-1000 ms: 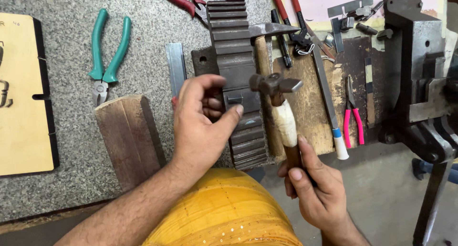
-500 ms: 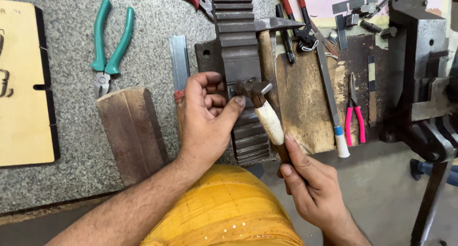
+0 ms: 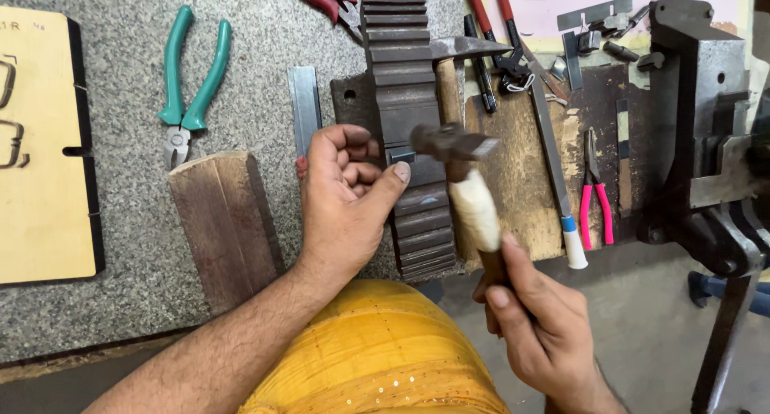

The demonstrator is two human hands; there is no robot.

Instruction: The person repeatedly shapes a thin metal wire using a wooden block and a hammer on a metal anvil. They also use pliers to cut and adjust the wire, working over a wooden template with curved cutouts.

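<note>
Steel on steel was the work in hand: the left hand [image 3: 346, 191] pinched a small metal piece [image 3: 400, 155] between thumb and curled fingers and held it against the ridged block [image 3: 407, 133] lying on the granite bench [image 3: 241, 53]. The right hand [image 3: 536, 322] was wrapped tight around the lower handle of a hammer [image 3: 454, 144], whose head stood just beside the piece, at or a little above it. I judged this to be the striking step, with the piece being set or shaped against a groove of the block. The next blow would call for a short, square hit on the piece alone, since the left thumb lay very close to the hammer face, and for the pinch to stay firm so the piece did not jump.

Whether the head was touching the piece could not be told; it was blurred. The shape of the piece was mostly covered by the fingers. The near end of the block passed behind the wrist and the yellow garment [image 3: 377, 350]. Green pliers [image 3: 189, 85], a wooden block [image 3: 226, 225], a steel rule [image 3: 305, 107], pink pliers [image 3: 595, 196] and a vise [image 3: 699, 125] lay about; red-handled tools at the top edge were cut off.
</note>
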